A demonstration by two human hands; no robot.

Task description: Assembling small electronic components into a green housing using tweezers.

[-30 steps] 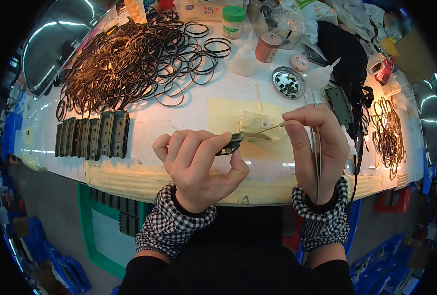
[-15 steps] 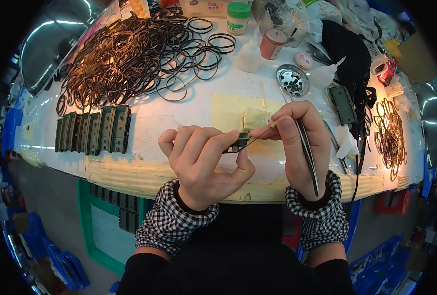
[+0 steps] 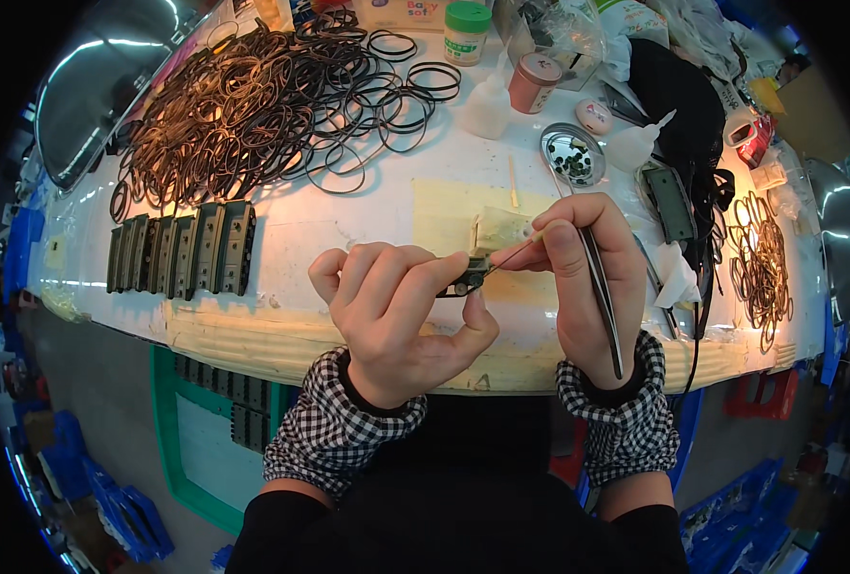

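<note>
My left hand point(image 3: 396, 311) pinches a small dark green part point(image 3: 465, 279) with round black pieces between thumb and fingertips. It is held above the table's front part, and the fingers hide some of it. My right hand point(image 3: 592, 273) grips a thin stick-like tool point(image 3: 511, 256) with its fingertips. The tool slants down to the left, with its point at the right side of the green part; whether it touches I cannot tell. A pair of metal tweezers point(image 3: 601, 301) also lies in the right hand, tucked along the palm and pointing towards the wrist.
Behind my hands is a yellow pad point(image 3: 434, 210) with a pale block point(image 3: 496, 230) on it. A round metal dish point(image 3: 594, 153) holds small dark pieces. Black rubber rings point(image 3: 243, 115) are heaped far left, above a row of green parts point(image 3: 184, 251). White squeeze bottles point(image 3: 487, 105) stand behind.
The thin tool has drawn back slightly up and right, showing more of the green part's right end. My left hand keeps its hold nearly unmoved.
</note>
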